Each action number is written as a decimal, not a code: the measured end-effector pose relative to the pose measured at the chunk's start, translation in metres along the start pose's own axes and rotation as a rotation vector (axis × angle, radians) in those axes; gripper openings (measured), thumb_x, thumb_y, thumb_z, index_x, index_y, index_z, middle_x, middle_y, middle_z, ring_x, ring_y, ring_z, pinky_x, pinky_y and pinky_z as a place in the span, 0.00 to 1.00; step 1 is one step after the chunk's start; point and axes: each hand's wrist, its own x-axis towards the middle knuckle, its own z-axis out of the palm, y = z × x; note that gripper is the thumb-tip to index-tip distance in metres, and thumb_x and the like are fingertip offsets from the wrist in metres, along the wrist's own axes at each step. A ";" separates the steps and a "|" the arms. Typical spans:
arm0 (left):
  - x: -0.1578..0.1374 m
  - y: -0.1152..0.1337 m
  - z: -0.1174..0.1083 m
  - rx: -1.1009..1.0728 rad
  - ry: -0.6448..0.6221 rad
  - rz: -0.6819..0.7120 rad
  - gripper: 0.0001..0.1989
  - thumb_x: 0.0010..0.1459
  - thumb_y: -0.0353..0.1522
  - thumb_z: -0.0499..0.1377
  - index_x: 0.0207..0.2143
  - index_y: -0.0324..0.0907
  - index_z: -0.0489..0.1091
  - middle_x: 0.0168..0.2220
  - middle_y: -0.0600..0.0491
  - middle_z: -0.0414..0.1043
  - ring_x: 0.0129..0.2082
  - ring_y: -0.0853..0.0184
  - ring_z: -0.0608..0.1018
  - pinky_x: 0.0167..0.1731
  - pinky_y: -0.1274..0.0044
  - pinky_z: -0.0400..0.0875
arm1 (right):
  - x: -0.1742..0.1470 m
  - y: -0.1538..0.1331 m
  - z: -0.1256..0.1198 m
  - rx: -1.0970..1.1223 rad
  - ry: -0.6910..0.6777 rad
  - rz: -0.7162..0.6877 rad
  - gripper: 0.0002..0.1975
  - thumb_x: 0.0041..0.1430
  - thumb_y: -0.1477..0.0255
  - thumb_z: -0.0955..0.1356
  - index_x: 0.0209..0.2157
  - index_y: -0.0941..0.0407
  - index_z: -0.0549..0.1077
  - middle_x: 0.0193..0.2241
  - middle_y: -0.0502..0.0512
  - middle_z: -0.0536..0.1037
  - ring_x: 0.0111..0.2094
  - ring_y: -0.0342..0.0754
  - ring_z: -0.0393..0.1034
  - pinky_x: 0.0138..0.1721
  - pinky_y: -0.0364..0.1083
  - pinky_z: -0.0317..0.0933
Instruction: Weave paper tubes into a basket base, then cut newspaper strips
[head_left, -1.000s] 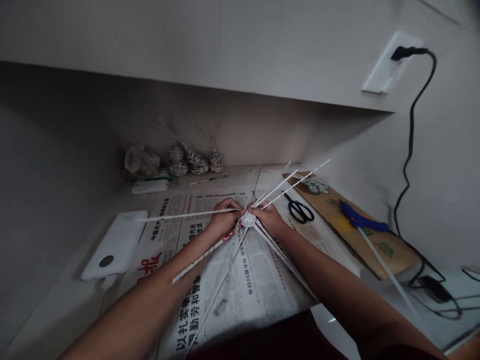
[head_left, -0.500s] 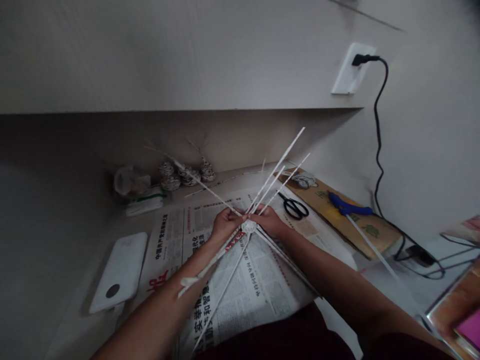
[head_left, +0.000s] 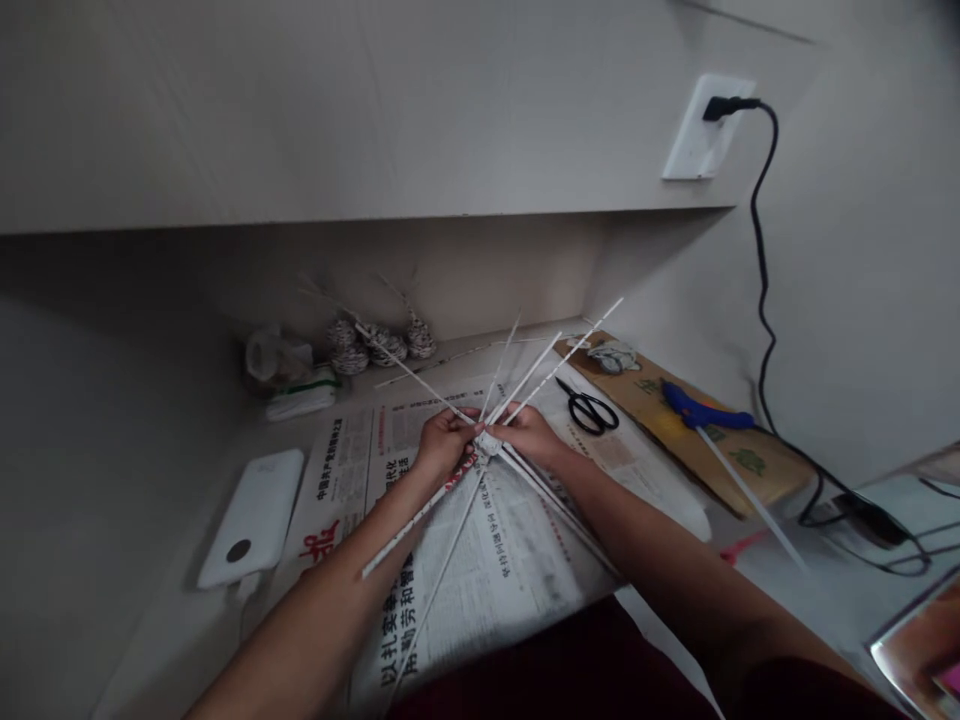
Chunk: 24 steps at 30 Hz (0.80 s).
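Observation:
Between my two hands is a small paper weaving, a whitish round centre with several thin rolled paper sticks fanning out from it. My left hand pinches its left side, thumb and fingertips closed near the centre. On the other side my right hand is closed on the weaving, its thumb almost meeting the left one. Some sticks point up and away, while others slant down toward my forearms and lap. Beneath lies a printed newspaper. The fingertips' far sides are hidden.
Black scissors lie right of my hands. Beyond them a blue glue gun rests on a cardboard piece. A white power bank is at left. Several woven paper gourds stand at the back. A black cord hangs from a wall socket.
One long stick that pointed up and right has swung down out of its earlier position. The weaving has turned slightly between my hands, which still grip it. The camera view has shifted a little.

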 end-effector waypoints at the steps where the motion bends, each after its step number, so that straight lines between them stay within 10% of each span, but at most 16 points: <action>1: -0.001 0.001 0.000 -0.003 0.008 -0.002 0.24 0.29 0.34 0.74 0.33 0.39 0.74 0.17 0.61 0.68 0.15 0.75 0.66 0.16 0.82 0.59 | 0.000 0.000 0.001 -0.004 0.024 0.001 0.13 0.39 0.66 0.78 0.27 0.57 0.76 0.23 0.49 0.78 0.25 0.45 0.69 0.32 0.45 0.62; 24: -0.007 0.008 0.007 0.008 0.145 -0.087 0.22 0.27 0.28 0.74 0.31 0.35 0.77 0.17 0.58 0.70 0.14 0.77 0.64 0.15 0.82 0.54 | 0.006 -0.004 -0.001 -0.473 0.001 -0.104 0.03 0.51 0.70 0.69 0.27 0.54 0.73 0.22 0.48 0.75 0.25 0.45 0.69 0.28 0.42 0.61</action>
